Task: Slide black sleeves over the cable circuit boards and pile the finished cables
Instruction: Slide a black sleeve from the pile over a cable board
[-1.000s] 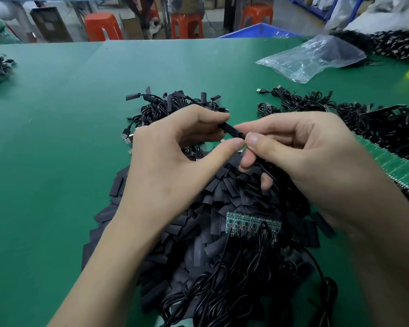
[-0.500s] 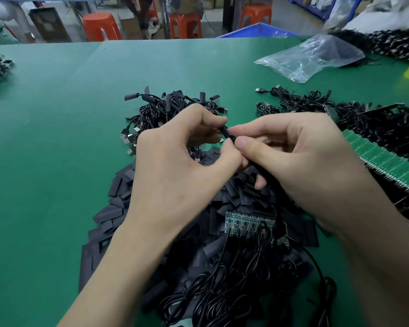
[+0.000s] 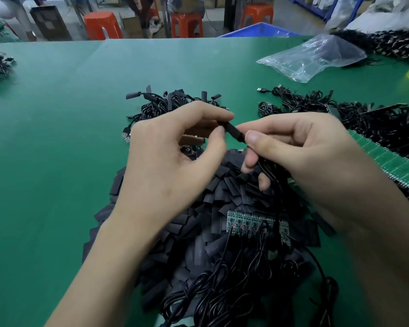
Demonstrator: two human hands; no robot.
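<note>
STEP sleeving | left hand (image 3: 170, 161) fingers (image 3: 219, 134) pinch black sleeve (image 3: 233, 132), raised over loose sleeves (image 3: 222, 197) for alignment | right hand (image 3: 305, 156) clamped on cable (image 3: 269, 175), apparently feeding its end in | finished pile (image 3: 172, 102) just behind on bench (image 3: 57, 138), judged for short drop-off

Black sleeve (image 3: 233, 132), tilted, above sleeve pile (image 3: 222, 199)

Bare mat (image 3: 57, 142) left; cable heaps (image 3: 376, 128) right.

Black sleeves (image 3: 222, 197) on a green table (image 3: 57, 161); orange stools (image 3: 102, 25); blue bin (image 3: 260, 30).
</note>
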